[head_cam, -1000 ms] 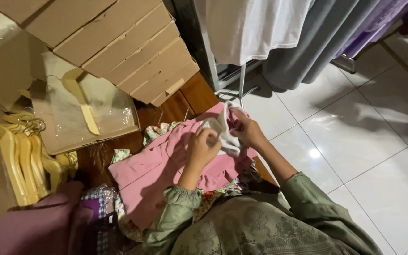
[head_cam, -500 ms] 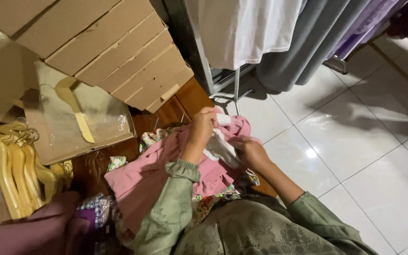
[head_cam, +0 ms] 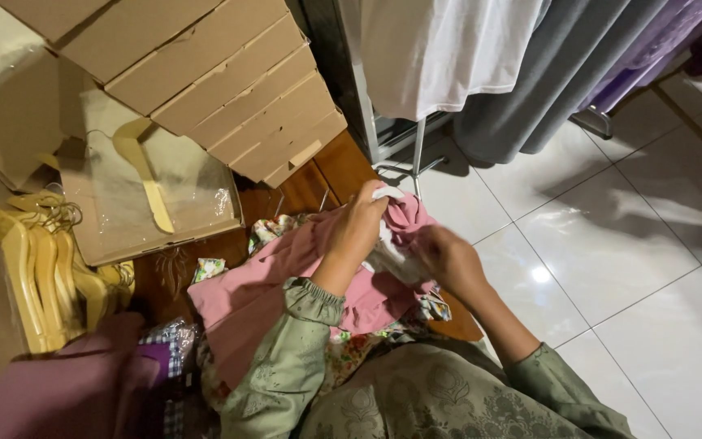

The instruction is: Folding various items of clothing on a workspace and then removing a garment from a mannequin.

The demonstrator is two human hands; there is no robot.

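While the pink cloth lies unfolded, the left hand grips a white cloth. The right hand pinches it too, so folding looks barely begun.

We're under warm, dim indoor light here; an overhead lamp throws a small bright glare spot on the glossy tiled floor. Soft shadows spread from the hanging clothes. Our right hand smears with motion blur, and the lower left corner sinks murky.
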